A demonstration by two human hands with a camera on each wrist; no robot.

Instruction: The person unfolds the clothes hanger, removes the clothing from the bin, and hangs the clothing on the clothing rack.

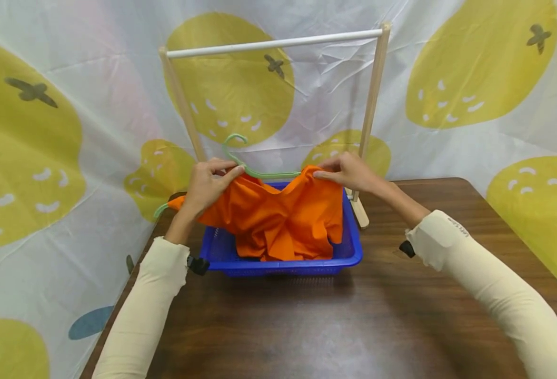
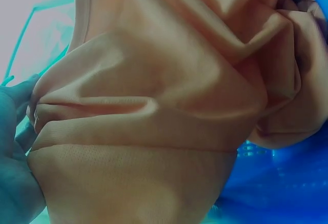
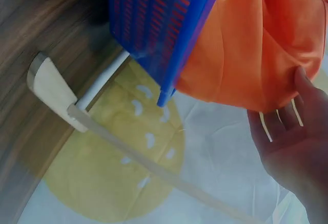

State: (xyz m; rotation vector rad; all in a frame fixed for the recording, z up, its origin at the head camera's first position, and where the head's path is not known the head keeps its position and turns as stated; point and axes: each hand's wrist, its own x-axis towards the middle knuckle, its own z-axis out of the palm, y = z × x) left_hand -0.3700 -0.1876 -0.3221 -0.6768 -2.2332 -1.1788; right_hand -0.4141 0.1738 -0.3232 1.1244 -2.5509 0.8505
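Note:
An orange T-shirt (image 1: 283, 226) hangs between my hands, its lower part in the blue basket (image 1: 278, 267). My left hand (image 1: 208, 184) pinches the shirt near the neckline on the left, close to the hook of a light green hanger (image 1: 274, 175). One hanger end pokes out of the left sleeve; the hook stands up above the collar. On the other side, my right hand (image 1: 347, 171) pinches the shirt's right shoulder between thumb and fingers. In the right wrist view the thumb (image 3: 303, 83) lies on the orange cloth. Part of the hanger is hidden inside the shirt.
Behind the basket stands a wooden rack with a white bar (image 1: 278, 43). Its right foot (image 1: 358, 210) rests on the brown table (image 1: 401, 295). A fruit-print curtain (image 1: 131, 68) hangs at the back and sides.

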